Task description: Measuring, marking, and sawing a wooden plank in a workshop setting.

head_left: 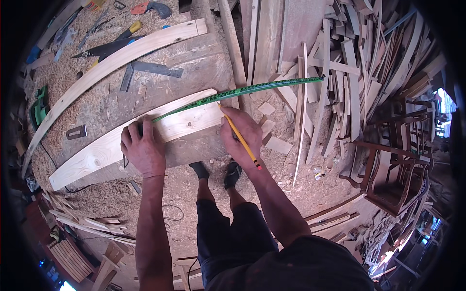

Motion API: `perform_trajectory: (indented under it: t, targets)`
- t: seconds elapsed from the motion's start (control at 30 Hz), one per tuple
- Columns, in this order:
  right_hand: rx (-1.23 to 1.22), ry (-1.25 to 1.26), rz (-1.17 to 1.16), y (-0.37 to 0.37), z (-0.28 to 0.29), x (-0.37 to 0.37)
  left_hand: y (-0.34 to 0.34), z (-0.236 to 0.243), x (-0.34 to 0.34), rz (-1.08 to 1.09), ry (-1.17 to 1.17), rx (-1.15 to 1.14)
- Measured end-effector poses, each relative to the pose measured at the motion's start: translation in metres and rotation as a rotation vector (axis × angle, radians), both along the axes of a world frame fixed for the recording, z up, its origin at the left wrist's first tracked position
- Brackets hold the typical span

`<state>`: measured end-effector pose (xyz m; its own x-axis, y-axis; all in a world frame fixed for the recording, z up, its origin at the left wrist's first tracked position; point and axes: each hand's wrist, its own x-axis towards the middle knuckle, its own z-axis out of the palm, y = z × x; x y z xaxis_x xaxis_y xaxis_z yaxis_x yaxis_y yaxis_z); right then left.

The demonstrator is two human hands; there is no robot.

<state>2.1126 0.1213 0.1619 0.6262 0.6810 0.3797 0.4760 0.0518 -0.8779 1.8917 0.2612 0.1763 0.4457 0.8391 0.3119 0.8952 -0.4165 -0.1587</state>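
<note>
A pale knotted board [187, 124] lies across the workbench near its front edge. A green tape measure blade [255, 88] stretches along the board and out beyond its right end. My left hand [143, 145] rests on the board with curled fingers around the tape's dark case, which is mostly hidden. My right hand [241, 137] grips a yellow pencil [241, 139], its point touching the board's right end beside the blade.
The sawdust-covered bench [170, 58] bears a curved board [111, 56], handsaw [97, 51], metal square [155, 69] and green power tool [39, 109]. Wood strips [349, 63] are piled at right, near dark wooden chairs [391, 179]. More offcuts [92, 220] lie at lower left.
</note>
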Motion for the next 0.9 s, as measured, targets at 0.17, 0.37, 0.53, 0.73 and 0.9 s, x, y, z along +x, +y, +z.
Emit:
perform_trajectory:
  t: [0.17, 0.37, 0.53, 0.73, 0.9]
  targets:
    - [-0.025, 0.052, 0.016, -0.0004, -0.0054, -0.0011, -0.0025, 0.0021, 0.0011, -0.007, 0.005, 0.011]
    - [-0.069, 0.006, 0.007, 0.0002, -0.0039, 0.0007, -0.0009, 0.0028, 0.0029, -0.007, 0.010, 0.002]
    - [-0.031, -0.021, 0.010, 0.0007, -0.0041, 0.0034, -0.0007, -0.0002, 0.0036, -0.025, -0.013, 0.026]
    - [-0.020, -0.079, 0.073, 0.0040, -0.0069, 0.0048, 0.0012, -0.0005, 0.0011, -0.027, -0.012, 0.038]
    - [-0.035, -0.088, 0.086, 0.0032, -0.0110, 0.0054, 0.0002, -0.0049, 0.0002, -0.019, -0.003, 0.032]
